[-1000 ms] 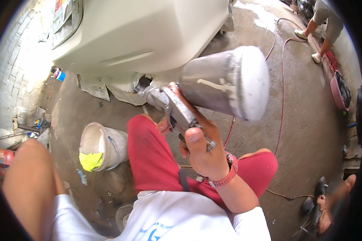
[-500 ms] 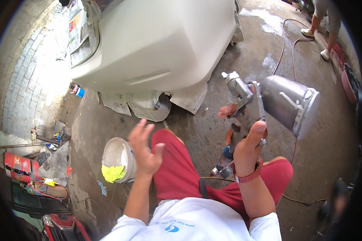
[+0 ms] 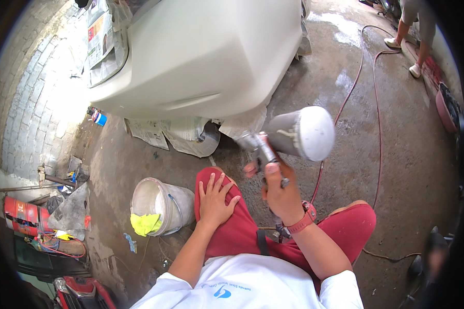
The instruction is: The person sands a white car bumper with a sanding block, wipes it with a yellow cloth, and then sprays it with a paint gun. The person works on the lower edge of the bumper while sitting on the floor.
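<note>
My right hand (image 3: 282, 193) grips a paint spray gun (image 3: 263, 149) with a metal cup (image 3: 317, 134) on it, held over the floor in front of my knees. The gun's front end is smeared by motion and points toward the car body. A pale, off-white painted car body (image 3: 191, 62) fills the upper middle, its lower edge and side masked with newspaper (image 3: 185, 135). My left hand (image 3: 216, 202) rests flat on my left thigh, fingers spread. Beside it stands a whitish bucket (image 3: 178, 198) with a bright yellow cloth (image 3: 145, 223) over its rim.
A reddish hose (image 3: 377, 108) loops over the wet concrete floor on the right. Another person's legs (image 3: 423, 38) stand at the upper right near a pink basin (image 3: 445, 110). A red cylinder (image 3: 26, 213) and assorted tools lie at the left. A small blue can (image 3: 100, 119) sits near the wall.
My left hand has come down from the air onto my thigh. My right hand has swung the spray gun left and lower, turning the cup's round end toward me.
</note>
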Available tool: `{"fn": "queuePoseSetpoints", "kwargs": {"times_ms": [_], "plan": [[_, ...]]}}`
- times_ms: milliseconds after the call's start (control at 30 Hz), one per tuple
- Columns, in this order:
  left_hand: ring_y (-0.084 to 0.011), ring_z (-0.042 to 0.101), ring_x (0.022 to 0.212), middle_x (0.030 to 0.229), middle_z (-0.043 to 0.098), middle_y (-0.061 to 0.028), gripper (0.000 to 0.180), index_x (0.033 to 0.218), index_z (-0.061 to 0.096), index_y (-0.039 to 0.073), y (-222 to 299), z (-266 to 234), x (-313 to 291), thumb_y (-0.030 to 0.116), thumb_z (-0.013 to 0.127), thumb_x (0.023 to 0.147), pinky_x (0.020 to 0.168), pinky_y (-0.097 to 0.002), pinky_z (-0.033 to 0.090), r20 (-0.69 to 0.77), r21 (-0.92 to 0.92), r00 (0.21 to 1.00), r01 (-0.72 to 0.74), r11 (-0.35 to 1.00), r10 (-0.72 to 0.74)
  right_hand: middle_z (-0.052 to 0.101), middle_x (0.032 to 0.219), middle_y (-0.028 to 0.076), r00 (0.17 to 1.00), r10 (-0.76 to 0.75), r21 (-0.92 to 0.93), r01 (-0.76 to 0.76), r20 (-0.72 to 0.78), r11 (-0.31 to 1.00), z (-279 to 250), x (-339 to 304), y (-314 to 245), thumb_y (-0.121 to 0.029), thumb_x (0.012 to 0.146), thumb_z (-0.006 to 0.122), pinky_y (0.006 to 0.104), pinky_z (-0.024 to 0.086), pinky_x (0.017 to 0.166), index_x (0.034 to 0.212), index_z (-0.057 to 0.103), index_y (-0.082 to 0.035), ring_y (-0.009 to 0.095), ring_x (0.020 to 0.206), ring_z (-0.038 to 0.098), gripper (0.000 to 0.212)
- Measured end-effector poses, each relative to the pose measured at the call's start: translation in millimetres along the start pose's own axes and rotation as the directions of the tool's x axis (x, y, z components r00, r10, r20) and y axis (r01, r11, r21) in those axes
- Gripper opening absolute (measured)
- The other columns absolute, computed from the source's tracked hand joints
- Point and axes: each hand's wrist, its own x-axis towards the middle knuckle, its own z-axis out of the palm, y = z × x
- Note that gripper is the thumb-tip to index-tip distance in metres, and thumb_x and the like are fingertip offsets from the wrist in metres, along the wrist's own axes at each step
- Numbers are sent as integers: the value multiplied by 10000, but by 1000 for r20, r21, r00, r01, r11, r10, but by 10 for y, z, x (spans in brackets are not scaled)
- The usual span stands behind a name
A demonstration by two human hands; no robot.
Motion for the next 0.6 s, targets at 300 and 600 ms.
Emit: {"fn": "queuePoseSetpoints", "kwargs": {"times_ms": [300, 600], "plan": [[-381, 356, 1627, 1686, 526, -106, 551, 1387, 760, 174, 3, -3, -7, 514, 767, 953, 1341, -668, 145, -32, -4, 999, 25, 1000, -25, 755, 1139, 105, 921, -45, 1, 49, -387, 999, -198, -96, 300, -566, 1187, 417, 273, 510, 525, 1403, 599, 37, 128, 881, 688, 666], [-382, 366, 1620, 1664, 544, -106, 538, 1388, 758, 178, 59, 23, 17, 490, 783, 950, 1338, -670, 155, -59, 24, 998, 1, 1000, 1, 775, 1072, 126, 990, 90, -137, -75, 109, 988, 36, -158, 497, -360, 1185, 512, 386, 561, 1016, 1714, 430, -88, 204, 1037, 742, 601]]}}
